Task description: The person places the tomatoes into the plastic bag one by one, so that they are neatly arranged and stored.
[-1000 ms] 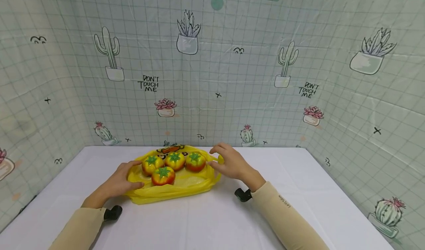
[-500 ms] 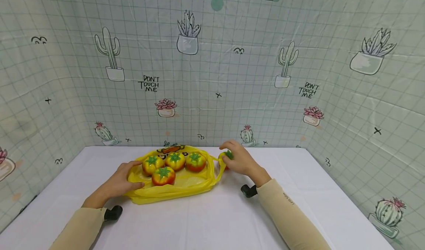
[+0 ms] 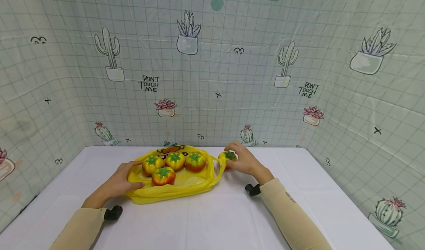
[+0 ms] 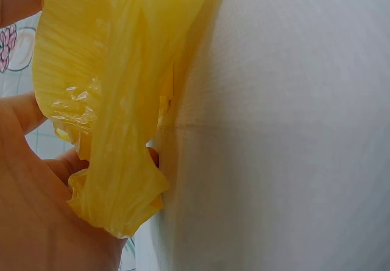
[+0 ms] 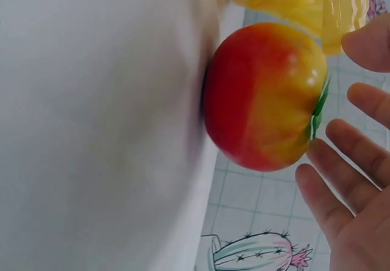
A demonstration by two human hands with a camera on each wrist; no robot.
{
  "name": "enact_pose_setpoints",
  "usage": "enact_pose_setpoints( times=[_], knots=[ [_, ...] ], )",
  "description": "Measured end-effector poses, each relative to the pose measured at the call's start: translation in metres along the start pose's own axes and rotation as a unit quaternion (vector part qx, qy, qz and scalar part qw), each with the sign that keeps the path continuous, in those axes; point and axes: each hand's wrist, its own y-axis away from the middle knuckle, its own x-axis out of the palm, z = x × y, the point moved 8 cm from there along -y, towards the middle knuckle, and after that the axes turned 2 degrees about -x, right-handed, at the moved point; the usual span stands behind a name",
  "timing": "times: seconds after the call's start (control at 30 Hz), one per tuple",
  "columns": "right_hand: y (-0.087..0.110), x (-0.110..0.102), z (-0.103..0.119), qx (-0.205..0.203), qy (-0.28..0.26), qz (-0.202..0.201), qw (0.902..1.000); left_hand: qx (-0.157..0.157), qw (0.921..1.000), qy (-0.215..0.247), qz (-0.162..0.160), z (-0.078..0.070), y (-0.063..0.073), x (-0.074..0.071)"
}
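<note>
A yellow plastic bag [image 3: 169, 194] lies on its side with its mouth spread, several red-and-yellow tomatoes [image 3: 163, 176] with green star tops inside it. My left hand [image 3: 117, 181] is at the bag's left end, thumb at the front rim and fingers at the back; in the left wrist view the yellow film [image 4: 122, 112] runs between thumb and fingers. Just outside the bag's right end, by its handle loop [image 3: 219, 169], one more tomato [image 5: 262, 97] sits on the table. My right hand [image 3: 244, 159] reaches around it with loose, fairly straight fingers, apparently without gripping it.
A white cloth covers the table [image 3: 199, 228]. Behind and on both sides stands a grid-patterned curtain [image 3: 212, 113] printed with cacti. A black wrist device [image 3: 113, 213] sits on the left arm, another [image 3: 253, 190] on the right.
My right hand has moved from the bag's right edge rightward to the tomato outside, uncovering more of it. The left hand and the tomatoes in the bag have stayed still.
</note>
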Motion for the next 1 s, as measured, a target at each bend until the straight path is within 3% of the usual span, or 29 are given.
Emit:
enact_pose_setpoints(
  times=[0.6, 1.0],
  knots=[
    [0.004, 0.014, -0.022, 0.07, -0.012, 0.054, 0.9961, 0.008, 0.9999, -0.001, -0.006, -0.002, 0.0, -0.001],
    [0.003, 0.016, -0.025, 0.081, -0.021, 0.047, 0.9954, 0.005, 1.0, -0.004, -0.006, -0.002, 0.001, 0.0]
  ],
)
